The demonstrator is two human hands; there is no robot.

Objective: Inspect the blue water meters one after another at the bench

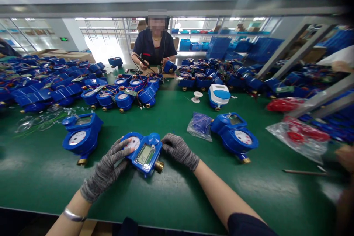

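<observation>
A blue water meter (144,153) with a white dial, a small screen and a brass end lies on the green table (177,195) in front of me. My left hand (107,167), in a grey knit glove, grips the meter's left side by the dial. My right hand (179,150), also gloved, holds its right side with the fingers curled on the casing. A second blue meter (82,134) sits to the left and a third (235,134) to the right.
Many blue meters (124,90) crowd the table's far half. A white and blue meter (218,95), a clear bag (200,125), bags of red parts (300,134) and a pencil (304,172) lie to the right. A seated person (155,46) works across the table.
</observation>
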